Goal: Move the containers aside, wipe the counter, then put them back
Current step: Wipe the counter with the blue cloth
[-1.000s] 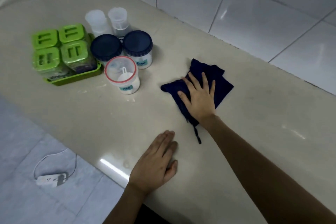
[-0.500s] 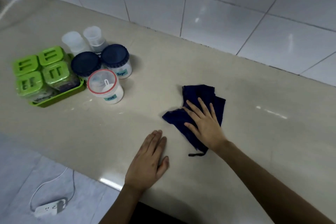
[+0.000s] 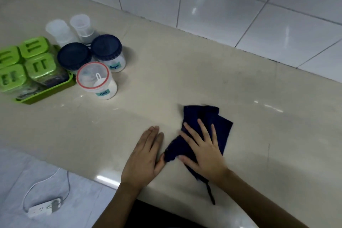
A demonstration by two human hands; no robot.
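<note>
A dark blue cloth (image 3: pixel 220 126) lies flat on the beige counter (image 3: pixel 185 72) near its front edge. My right hand (image 3: pixel 201 148) presses flat on the cloth, fingers spread. My left hand (image 3: pixel 146 155) rests palm down on the counter just left of the cloth, its thumb touching the cloth's edge. The containers stand grouped at the far left: a green tray (image 3: pixel 55 90) with several green-lidded jars (image 3: pixel 39 65), two jars with dark blue lids (image 3: pixel 74 56) (image 3: pixel 107 46), a red-rimmed tub (image 3: pixel 93 77) and two translucent cups (image 3: pixel 57 29) (image 3: pixel 82 24).
A white tiled wall (image 3: pixel 222 5) rises behind the counter. Below the counter's front edge, a white power strip (image 3: pixel 44 209) with its cord lies on the pale floor at lower left.
My right hand has dragged the cloth toward the front edge of the counter, up against my left hand. My left hand has stayed in place.
</note>
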